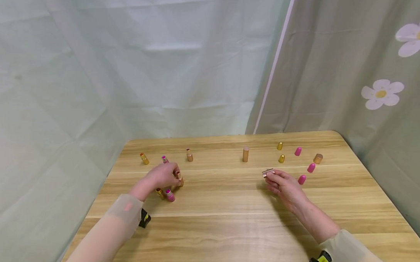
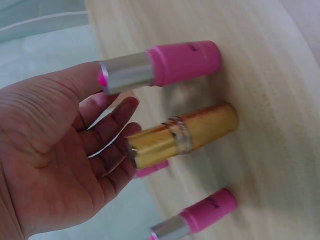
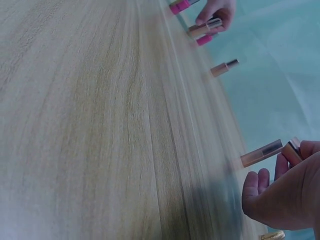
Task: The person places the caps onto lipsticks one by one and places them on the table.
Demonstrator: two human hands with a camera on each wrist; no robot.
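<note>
In the head view the left hand [image 1: 163,176] has its thumb and fingertips at an uncapped rose-gold lipstick [image 1: 180,179]; the right wrist view shows that hand [image 3: 221,11] pinching this tube [image 3: 202,28]. Beside it stand a pink lipstick [image 1: 170,196] and a gold one [image 1: 160,193]; in the left wrist view they are a pink tube [image 2: 185,64] and a gold tube [image 2: 207,125] before the left hand [image 2: 55,150]. Held between thumb and fingers of the right hand [image 1: 291,190] is a shiny rose-gold cap [image 1: 266,173], tilted above the table.
Farther back on the left stand a gold lipstick [image 1: 144,159], a pink one [image 1: 164,159] and a rose-gold one [image 1: 189,155]. A rose-gold tube [image 1: 245,154] is upright right of centre. Gold caps [image 1: 281,158], several pink caps [image 1: 311,168] and a rose-gold cap [image 1: 318,158] are at the right.
</note>
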